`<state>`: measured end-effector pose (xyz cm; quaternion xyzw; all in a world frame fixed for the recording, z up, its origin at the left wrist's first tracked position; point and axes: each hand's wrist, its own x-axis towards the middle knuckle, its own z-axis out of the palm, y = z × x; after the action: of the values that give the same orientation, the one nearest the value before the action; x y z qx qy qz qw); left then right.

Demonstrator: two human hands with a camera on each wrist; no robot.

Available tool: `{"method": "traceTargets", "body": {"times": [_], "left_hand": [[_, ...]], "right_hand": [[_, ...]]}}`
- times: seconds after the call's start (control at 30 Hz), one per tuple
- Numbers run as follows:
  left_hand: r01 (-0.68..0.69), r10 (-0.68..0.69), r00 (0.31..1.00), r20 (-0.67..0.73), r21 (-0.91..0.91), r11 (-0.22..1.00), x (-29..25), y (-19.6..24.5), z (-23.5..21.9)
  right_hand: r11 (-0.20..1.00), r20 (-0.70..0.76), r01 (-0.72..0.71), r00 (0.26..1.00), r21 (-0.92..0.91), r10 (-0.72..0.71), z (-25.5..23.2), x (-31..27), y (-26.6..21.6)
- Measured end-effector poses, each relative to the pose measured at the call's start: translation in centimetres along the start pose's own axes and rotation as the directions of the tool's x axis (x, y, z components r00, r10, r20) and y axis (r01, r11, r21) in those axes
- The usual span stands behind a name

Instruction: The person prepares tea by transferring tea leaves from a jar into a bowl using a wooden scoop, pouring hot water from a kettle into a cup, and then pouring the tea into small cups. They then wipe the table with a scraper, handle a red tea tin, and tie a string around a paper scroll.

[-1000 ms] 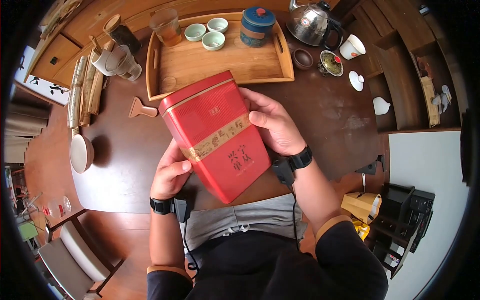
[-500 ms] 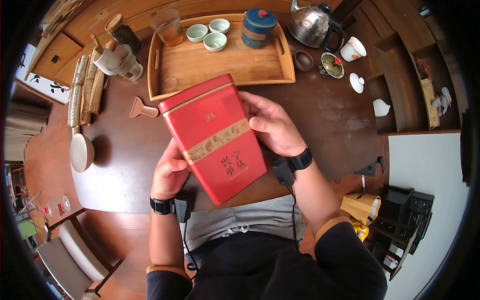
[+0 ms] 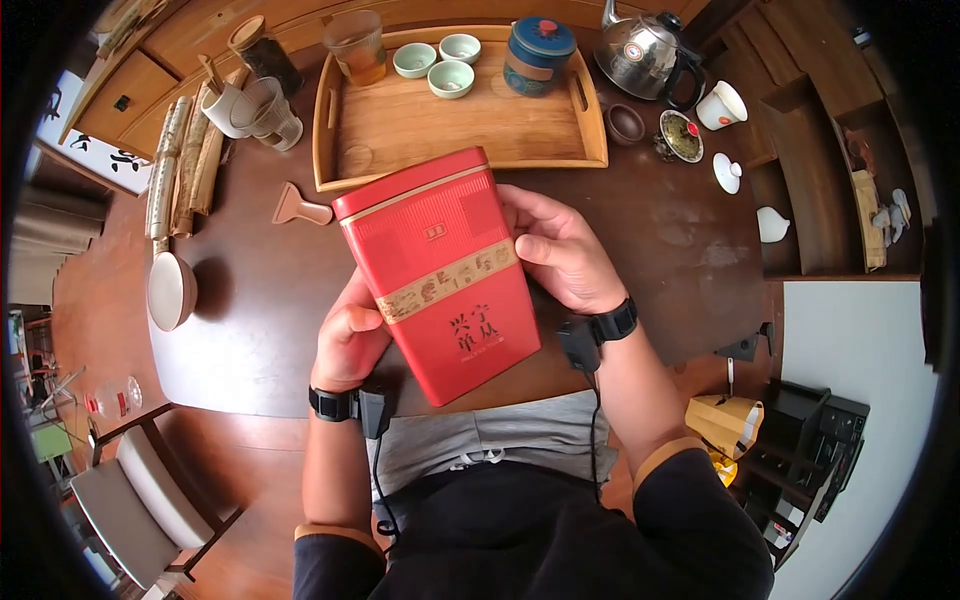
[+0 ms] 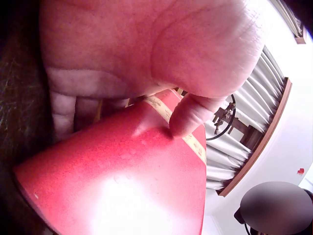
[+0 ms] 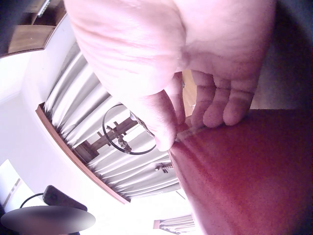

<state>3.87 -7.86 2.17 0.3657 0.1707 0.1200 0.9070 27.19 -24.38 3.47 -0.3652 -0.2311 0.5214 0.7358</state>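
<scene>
A red tea tin [image 3: 440,280] with a gold patterned band and dark lettering is held tilted between both hands, over the near part of the table. My left hand [image 3: 352,335] grips its left side, thumb on the front edge and fingers behind. In the left wrist view the thumb [image 4: 188,117] presses by the gold band, and the tin's red side [image 4: 117,161] fills the lower part. My right hand [image 3: 570,250] grips the opposite side near the band. Its thumb [image 5: 159,120] and fingertips [image 5: 234,110] lie along the tin's edge in the right wrist view.
Behind the tin is a wooden tray [image 3: 450,135] with pale green cups [image 3: 451,79], a glass of amber liquid [image 3: 355,50] and a blue canister [image 3: 538,58]. A steel kettle [image 3: 640,55] stands right, a bowl [image 3: 172,290] left. A brown scraper-shaped tool [image 3: 300,206] lies near the tray.
The tin has turned slightly, so its lettered front faces the head camera more fully. Both hands keep their hold. The whole head view has shifted, with the table things appearing further right.
</scene>
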Motion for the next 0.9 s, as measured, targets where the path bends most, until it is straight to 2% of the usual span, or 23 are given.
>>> {"method": "traceTargets", "body": {"times": [0.9], "left_hand": [[-0.013,0.013,1.0,0.003,-0.037,0.999,0.15,-0.19,0.03]], "right_hand": [[0.999,-0.018,-0.002,1.0,-0.035,0.001,-0.25,0.09,0.21]]}}
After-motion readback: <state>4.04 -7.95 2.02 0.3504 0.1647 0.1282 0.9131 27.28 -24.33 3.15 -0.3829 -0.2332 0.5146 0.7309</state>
